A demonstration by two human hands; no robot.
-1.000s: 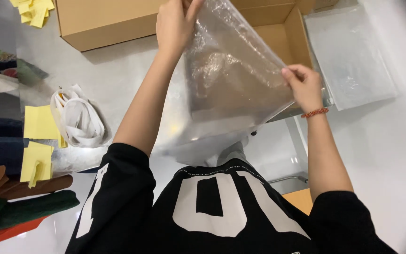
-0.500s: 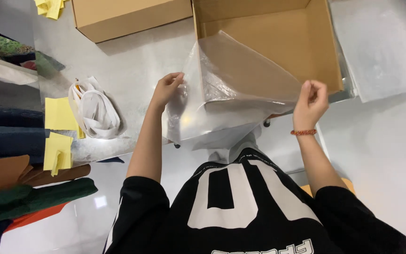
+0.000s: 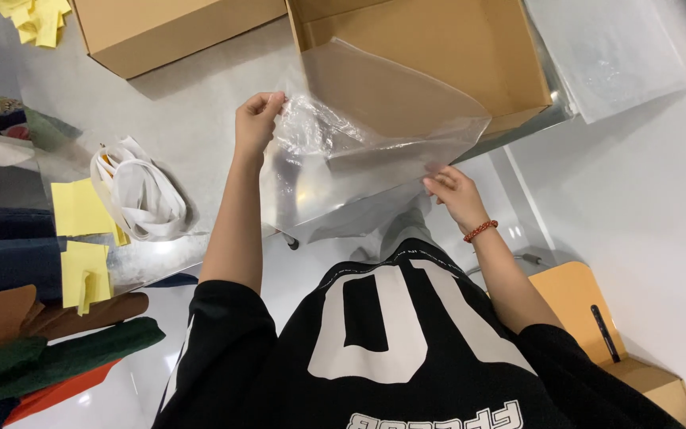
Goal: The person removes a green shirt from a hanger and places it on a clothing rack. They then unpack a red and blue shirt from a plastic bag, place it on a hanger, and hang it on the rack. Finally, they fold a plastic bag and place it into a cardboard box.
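Head view: both hands pinch the clear plastic bag (image 3: pixel 359 151) edges over open box (image 3: pixel 438 56).

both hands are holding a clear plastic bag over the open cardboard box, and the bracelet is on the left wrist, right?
Not quite: the red bead bracelet is on the right wrist, not the left, as the head view shows. The rest stands: the left hand and right hand both hold the clear plastic bag over the open cardboard box.

Two cardboard boxes (image 3: pixel 430 56), two clear plastic bags (image 3: pixel 359 151), and perhaps three yellow paper stacks (image 3: pixel 81 208).
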